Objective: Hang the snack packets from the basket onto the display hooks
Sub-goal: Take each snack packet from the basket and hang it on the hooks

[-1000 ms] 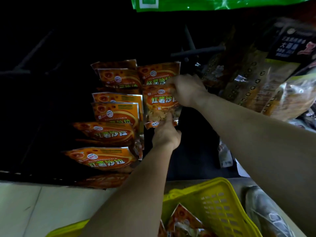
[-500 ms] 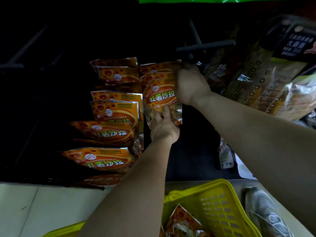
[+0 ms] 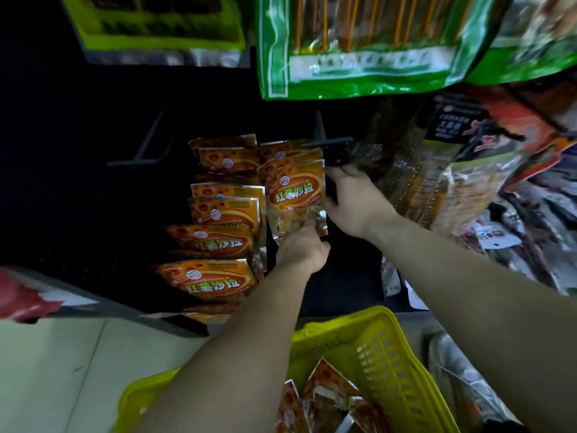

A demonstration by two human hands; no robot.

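An orange snack packet point(image 3: 295, 193) hangs at the front of a row on a dark display hook point(image 3: 327, 142). My left hand point(image 3: 301, 246) grips its clear lower edge from below. My right hand point(image 3: 354, 200) rests against the packet's right side, fingers partly spread and touching its edge. Behind it hang two more of the same packets. A column of matching orange packets point(image 3: 224, 214) fills the hooks to the left. The yellow basket point(image 3: 384, 351) sits below my arms with several packets point(image 3: 324, 398) inside.
Large green bags point(image 3: 359, 48) hang overhead. Dark and yellow snack bags point(image 3: 437, 170) crowd the right side. An empty hook point(image 3: 137, 157) sticks out at the left. A grey shoe point(image 3: 462, 379) stands right of the basket on the pale floor point(image 3: 53, 370).
The packet has slid further back onto the hook. My right hand left its top and moved down to its right side. The camera tilted up, showing the green bags.
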